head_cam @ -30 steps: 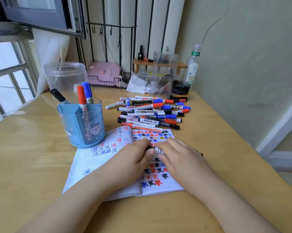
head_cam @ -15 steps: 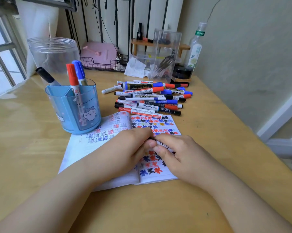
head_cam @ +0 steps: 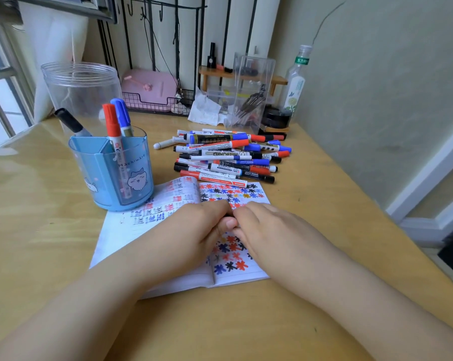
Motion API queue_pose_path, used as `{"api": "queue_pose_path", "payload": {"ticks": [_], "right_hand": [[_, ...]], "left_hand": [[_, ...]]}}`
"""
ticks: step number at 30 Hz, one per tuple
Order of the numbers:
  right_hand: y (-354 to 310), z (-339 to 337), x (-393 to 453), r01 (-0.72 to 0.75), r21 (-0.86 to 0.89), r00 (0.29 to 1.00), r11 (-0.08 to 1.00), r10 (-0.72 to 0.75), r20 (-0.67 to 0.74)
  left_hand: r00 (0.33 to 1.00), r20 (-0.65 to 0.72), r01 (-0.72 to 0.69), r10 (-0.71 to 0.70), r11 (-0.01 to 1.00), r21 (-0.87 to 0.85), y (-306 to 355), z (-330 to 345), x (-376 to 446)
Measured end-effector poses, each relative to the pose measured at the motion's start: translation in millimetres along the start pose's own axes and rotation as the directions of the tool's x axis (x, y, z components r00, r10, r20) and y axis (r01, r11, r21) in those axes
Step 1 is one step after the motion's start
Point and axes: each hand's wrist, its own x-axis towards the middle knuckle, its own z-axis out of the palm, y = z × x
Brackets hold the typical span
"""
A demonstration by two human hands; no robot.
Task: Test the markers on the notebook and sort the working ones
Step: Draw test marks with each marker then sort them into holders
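Upper left of frame: a clear plastic jar (head_cam: 82,89) stands behind a blue translucent pen cup with a cat print (head_cam: 112,170). The cup holds three markers: one black-capped (head_cam: 70,122), one red-capped (head_cam: 112,121), one blue-capped (head_cam: 121,114); judged to be the sorted working ones.

Lower centre: an open lined notebook (head_cam: 121,238) lies flat on the wooden desk (head_cam: 24,217), its right page crowded with red, blue and black test blots.

Over that page, the left hand (head_cam: 191,235) and right hand (head_cam: 269,233) meet fingertip to fingertip. Both sets of fingers are curled and pinch a small dark object between them (head_cam: 228,216), probably a marker being capped or uncapped; it is almost fully hidden, so I cannot tell which.

Centre, above the notebook: a loose pile of mixed red, blue and black markers (head_cam: 228,157) lies on the desk, its nearest marker touching the page edge.

Progress, as a judgement: early. Three sorted, one in hand, most of the pile untested.
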Motion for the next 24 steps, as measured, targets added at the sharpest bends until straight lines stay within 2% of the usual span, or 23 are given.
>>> {"api": "queue_pose_path", "payload": {"ticks": [4,7,9,13,17,18,21,24], "right_hand": [[2.0,-0.1,-0.2,0.000,0.041,0.999,0.999,-0.001,0.042],[3.1,-9.2,4.2,-0.080,0.211,0.981,0.974,0.040,0.188],[10.9,-7.5,2.9,-0.100,0.264,0.974,0.959,0.040,0.224],[27.1,-12.7,-3.2,-0.239,0.446,0.956,0.862,0.130,0.261],[34.0,-21.1,-12.2,-0.393,0.450,0.893,0.802,0.215,0.396],[34.8,-23.9,-14.0,-0.452,0.486,0.867,0.748,0.242,0.435],[34.7,-31.5,-21.9,-0.630,0.644,0.774,0.435,0.274,0.571],[30.9,-30.5,-30.1,-0.601,0.768,0.792,0.222,0.290,0.537]], "left_hand": [[1.000,-0.005,0.011,-0.011,0.999,-0.050,1.5,-4.3,-2.1],[1.000,0.013,0.015,-0.014,0.998,-0.067,5.1,-4.3,-2.1],[0.999,0.016,0.036,-0.035,0.997,-0.072,6.2,-6.2,-2.0],[0.994,-0.049,0.090,-0.094,0.993,-0.075,1.0,-21.7,-1.3],[0.985,-0.009,0.172,-0.172,0.985,-0.023,5.3,-17.9,-0.4],[0.980,0.010,0.198,-0.197,0.980,-0.005,6.9,-16.1,-0.3],[0.973,0.017,0.232,-0.232,0.973,0.023,8.4,-15.8,-0.7],[0.974,0.030,0.224,-0.226,0.973,0.052,7.0,-13.6,-1.0]]}}
